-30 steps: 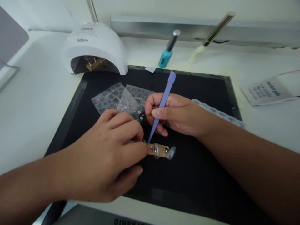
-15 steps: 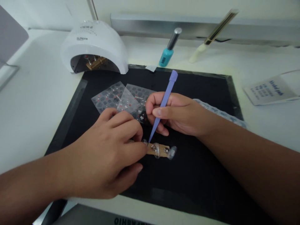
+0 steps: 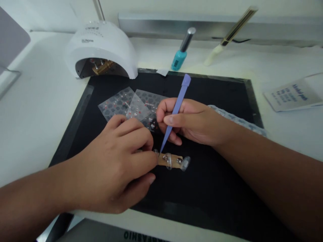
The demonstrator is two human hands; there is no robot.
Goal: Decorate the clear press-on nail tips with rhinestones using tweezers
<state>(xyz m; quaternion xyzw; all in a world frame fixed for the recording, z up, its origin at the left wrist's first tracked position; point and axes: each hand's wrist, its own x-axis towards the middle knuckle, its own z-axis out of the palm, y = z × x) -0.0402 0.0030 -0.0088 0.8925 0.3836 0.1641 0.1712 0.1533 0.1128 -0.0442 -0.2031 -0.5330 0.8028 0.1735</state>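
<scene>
Left hand (image 3: 121, 164) has its fingers bent inward over the left part of the wooden strip (image 3: 163, 159); its fingertips are partly hidden, so I cannot tell whether they pinch anything. Right hand (image 3: 189, 121) is closed in a pen-like grip around purple tweezers (image 3: 178, 102), slanted point-down, their tip at the strip beside the left index finger. The strip lies on a black mat (image 3: 196, 191), with small metal studs and clear nail tips (image 3: 185, 163) along it, one at its right end.

Beyond the strip, toward its left, two clear patterned sheets (image 3: 118, 102) overlap. Farther past it on that side stands a white nail lamp (image 3: 106, 43), with another wooden piece (image 3: 103, 68) inside. Straight beyond the strip, past the mat's far edge, is a teal polish bottle (image 3: 179, 59) with a silver cap. To the strip's right, bubbled plastic (image 3: 238, 120) runs beside the right forearm; farther right, an "Alcohol pads" packet (image 3: 292, 94) rests on the white bench (image 3: 35, 87).
</scene>
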